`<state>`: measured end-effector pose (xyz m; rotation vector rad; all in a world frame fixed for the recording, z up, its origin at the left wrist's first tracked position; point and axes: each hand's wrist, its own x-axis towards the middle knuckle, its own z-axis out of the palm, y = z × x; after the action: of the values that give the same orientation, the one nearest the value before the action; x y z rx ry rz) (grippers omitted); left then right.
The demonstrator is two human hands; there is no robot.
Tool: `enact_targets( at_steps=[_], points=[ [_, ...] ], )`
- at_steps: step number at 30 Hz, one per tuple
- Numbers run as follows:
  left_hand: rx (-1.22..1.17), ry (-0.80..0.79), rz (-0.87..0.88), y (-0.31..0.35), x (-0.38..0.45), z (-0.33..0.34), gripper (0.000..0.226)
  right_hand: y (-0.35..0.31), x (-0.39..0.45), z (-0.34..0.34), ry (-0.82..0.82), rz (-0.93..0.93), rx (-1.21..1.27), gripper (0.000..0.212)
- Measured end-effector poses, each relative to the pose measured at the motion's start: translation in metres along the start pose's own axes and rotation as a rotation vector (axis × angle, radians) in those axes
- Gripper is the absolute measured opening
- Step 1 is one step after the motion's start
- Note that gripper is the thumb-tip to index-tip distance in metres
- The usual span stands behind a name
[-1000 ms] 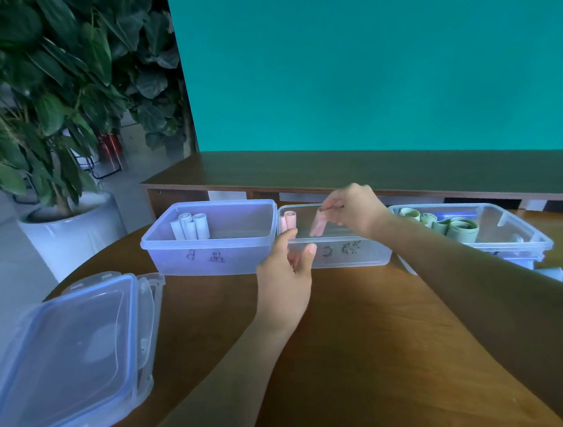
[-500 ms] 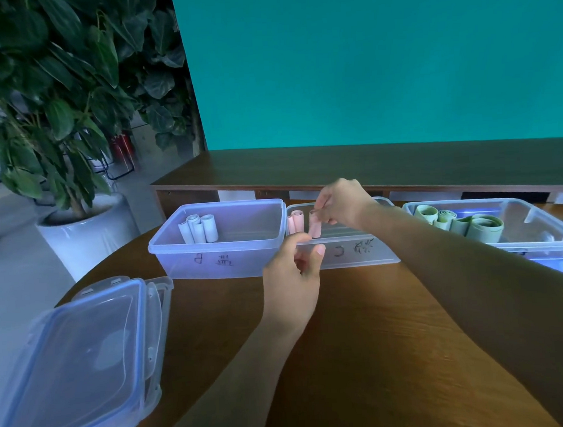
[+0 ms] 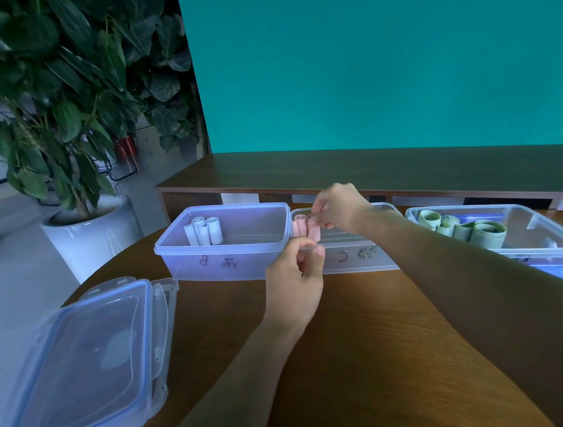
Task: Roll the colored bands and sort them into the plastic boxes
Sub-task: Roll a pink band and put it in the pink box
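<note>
Three clear plastic boxes stand in a row on the wooden table. The left box (image 3: 224, 265), marked B, holds pale rolls (image 3: 204, 231). In the middle box (image 3: 357, 258), marked C, two pink rolls (image 3: 298, 226) stand at the left end. My right hand (image 3: 338, 207) reaches into this box and pinches another pink roll (image 3: 314, 233) right beside them. My left hand (image 3: 295, 278) is at the box's front rim near its left corner, thumb and curled fingers pinching the rim. The right box (image 3: 535, 229) holds green rolls (image 3: 463, 228).
A clear lid with blue seal (image 3: 85, 354) lies at the table's left front edge. A large potted plant in a white pot (image 3: 88, 230) stands on the floor to the left. A dark wooden sideboard (image 3: 369, 172) runs behind the boxes under a teal wall.
My right hand has carried the pink roll leftward and down, up against the other pink rolls. My left hand's fingers have curled onto the rim of the middle box.
</note>
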<state>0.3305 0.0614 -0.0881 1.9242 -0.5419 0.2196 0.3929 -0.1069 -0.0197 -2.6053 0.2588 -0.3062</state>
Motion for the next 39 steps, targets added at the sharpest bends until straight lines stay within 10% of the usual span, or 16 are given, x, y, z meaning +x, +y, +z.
enact_targets(
  at_steps=[39],
  points=[
    [-0.003,0.149,0.152,0.009,-0.011,0.005,0.035,0.029,-0.079,-0.055,0.121,-0.014,0.29,0.023]
  ],
)
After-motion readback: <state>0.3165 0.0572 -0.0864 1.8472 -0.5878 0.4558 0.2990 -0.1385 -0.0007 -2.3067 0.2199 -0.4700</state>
